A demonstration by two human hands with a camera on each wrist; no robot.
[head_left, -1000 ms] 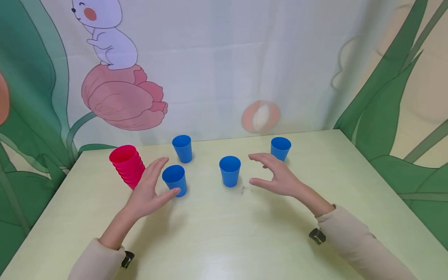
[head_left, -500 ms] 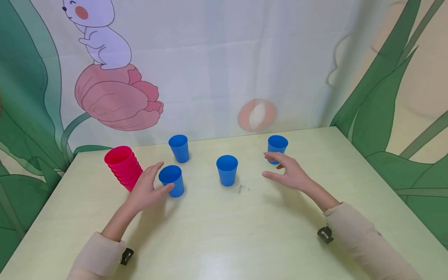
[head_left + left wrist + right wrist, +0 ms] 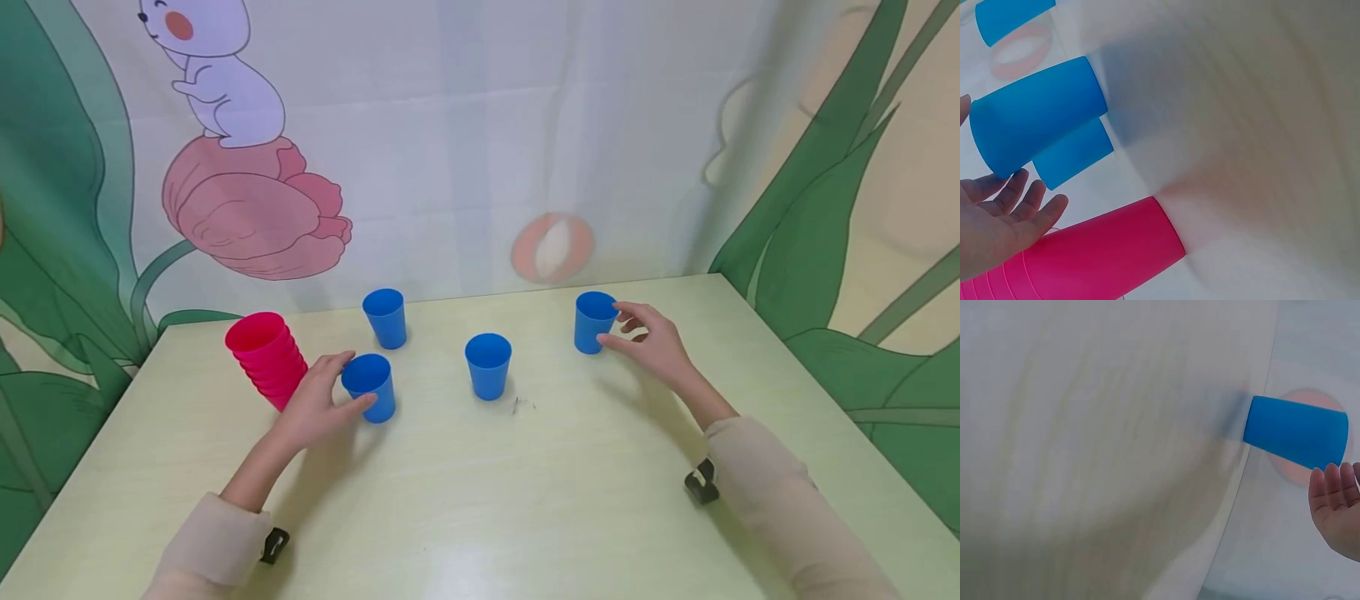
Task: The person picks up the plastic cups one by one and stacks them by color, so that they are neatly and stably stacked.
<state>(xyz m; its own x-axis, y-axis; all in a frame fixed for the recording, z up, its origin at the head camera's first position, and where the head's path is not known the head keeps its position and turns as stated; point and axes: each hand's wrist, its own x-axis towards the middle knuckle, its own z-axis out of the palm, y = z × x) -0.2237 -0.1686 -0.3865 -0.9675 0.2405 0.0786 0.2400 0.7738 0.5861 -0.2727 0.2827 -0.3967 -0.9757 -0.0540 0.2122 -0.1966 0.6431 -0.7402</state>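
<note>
In the head view my left hand (image 3: 311, 408) is spread about the near-left blue cup (image 3: 369, 392), thumb in front of it and fingers at its left. The left wrist view shows the fingers loosely bent by that cup's (image 3: 1038, 115) rim; whether they touch it is unclear. A leaning-looking stack of red cups (image 3: 266, 358) stands just left of this hand. My right hand (image 3: 652, 346) is beside the far-right blue cup (image 3: 594, 325), its thumb and fingers parted at the cup's right side. In the right wrist view its fingertips reach the cup's (image 3: 1297, 431) rim.
Another blue cup (image 3: 489, 367) stands mid-table, and one more blue cup (image 3: 386, 319) is farther back at the left. All stand mouth up on the pale table (image 3: 465, 500). A printed curtain (image 3: 450, 167) hangs behind the table's back edge.
My right hand has moved right and forward, from left of the far-right cup round to its right side. My left hand has come slightly closer around the near-left cup. The cups stand where they were.
</note>
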